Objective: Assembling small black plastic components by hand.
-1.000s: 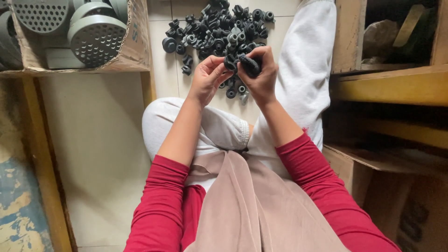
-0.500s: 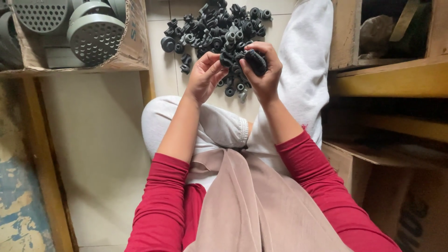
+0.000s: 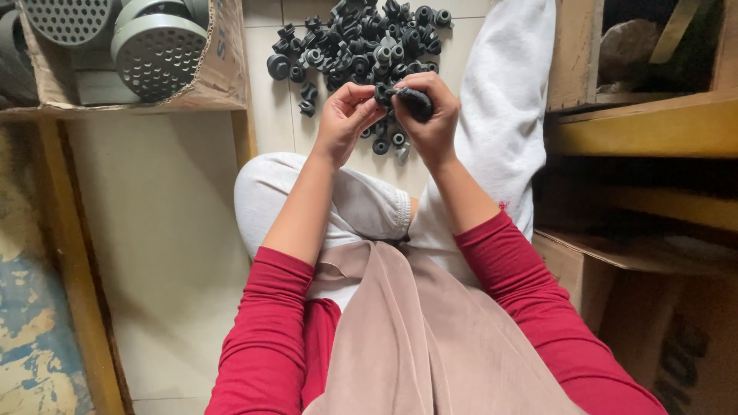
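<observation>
I sit on a tiled floor with both hands raised over a pile of small black rubber parts [image 3: 361, 38]. My right hand [image 3: 430, 115] grips a black rubber piece [image 3: 415, 101] between thumb and fingers. My left hand [image 3: 344, 115] pinches the left end of the same piece, fingertips meeting the right hand's. Several loose parts [image 3: 388, 142] lie on the floor just below my hands. My red sleeves and white trousers fill the lower view.
A cardboard box [image 3: 219, 73] at upper left holds round grey perforated discs [image 3: 157, 50]. Wooden shelving [image 3: 638, 123] stands at the right, with a cardboard box [image 3: 615, 284] under it. A wooden frame leg [image 3: 77, 253] runs down the left side.
Both hands stay together on the black piece, shifting slightly. The view has tilted a little; the pile is unchanged.
</observation>
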